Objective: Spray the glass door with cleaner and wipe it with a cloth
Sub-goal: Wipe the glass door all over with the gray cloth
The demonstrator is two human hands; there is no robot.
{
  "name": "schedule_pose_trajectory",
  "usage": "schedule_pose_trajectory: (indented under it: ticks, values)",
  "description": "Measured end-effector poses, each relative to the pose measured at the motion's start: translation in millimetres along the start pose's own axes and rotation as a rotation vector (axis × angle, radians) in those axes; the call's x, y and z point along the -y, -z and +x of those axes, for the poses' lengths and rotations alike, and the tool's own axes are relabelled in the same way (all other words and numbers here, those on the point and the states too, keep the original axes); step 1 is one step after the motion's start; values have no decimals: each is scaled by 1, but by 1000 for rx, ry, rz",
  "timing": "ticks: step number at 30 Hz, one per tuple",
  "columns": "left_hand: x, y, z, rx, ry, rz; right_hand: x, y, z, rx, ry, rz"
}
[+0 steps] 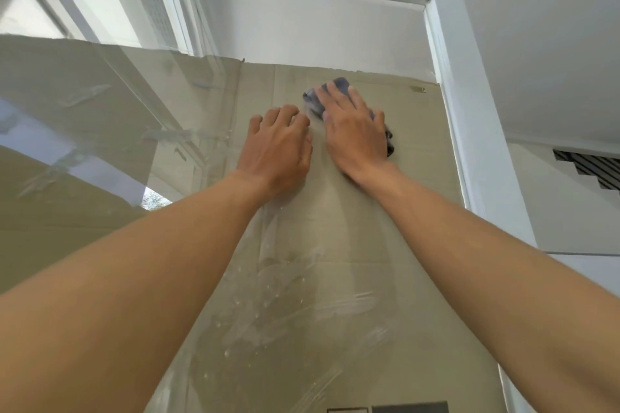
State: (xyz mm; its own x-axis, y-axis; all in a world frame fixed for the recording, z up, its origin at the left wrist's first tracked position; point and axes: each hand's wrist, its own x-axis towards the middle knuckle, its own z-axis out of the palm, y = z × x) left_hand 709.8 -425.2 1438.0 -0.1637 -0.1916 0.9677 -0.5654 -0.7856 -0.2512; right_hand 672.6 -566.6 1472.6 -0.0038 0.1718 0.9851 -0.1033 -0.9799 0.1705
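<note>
White ceiling and white-painted door frame fill top and right; view is angled steeply upward. Clear glass door panel sits inside the frame, smooth, glossy, with window reflections on its left half. Flat brown cardboard sheet is behind the glass, matte, with a ragged top edge and visible fold creases. Translucent tape strips show on the left part.

Lower glass carries whitish streaky smears and small droplets, hazy against the cardboard. Black striped vent grille is on the wall far right. Dark rectangular label at bottom edge, partly cut off.

Small grey-blue cloth, soft and crumpled, is high on the panel near the frame's right upright, just below the cardboard's top edge. Right hand lies flat on it, fingers straight and spread, palm pressing it to the glass; cloth edges stick out past the fingertips and at the thumb side.

Left hand is just beside the right, to its left and slightly lower, resting on bare glass, fingers loosely bent, tips on the pane, holding nothing. Not touching the cloth. Both forearms bare, reaching up.
</note>
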Motion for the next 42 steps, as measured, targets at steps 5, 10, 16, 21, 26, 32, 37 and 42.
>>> schedule_pose_trajectory:
  ticks: [5, 10, 16, 21, 26, 32, 37, 42]
  values:
    - [3, -4, -1, 48, -71, -26, -28, 4, 27, 10, -151, -5]
    - [4, -3, 3, 42, -64, -30, -61, 8, 11, -52, -349, -31]
    - [-26, -13, 14, 40, -69, -79, -56, 6, -5, -66, -32, -36]
    - [-48, -25, 16, 33, -92, -104, -68, 9, 27, -6, -64, -81]
    - [-42, -29, 13, 25, -113, -100, -91, 13, 42, -32, -213, -135]
    - [-40, -32, 13, 7, -111, -114, -113, 16, 33, -28, -370, -151]
    - [-43, -34, 14, -13, -87, -131, -114, 20, 23, -9, -383, -142]
    - [-45, -34, 15, 2, -71, -124, -107, 18, -1, -18, -387, -97]
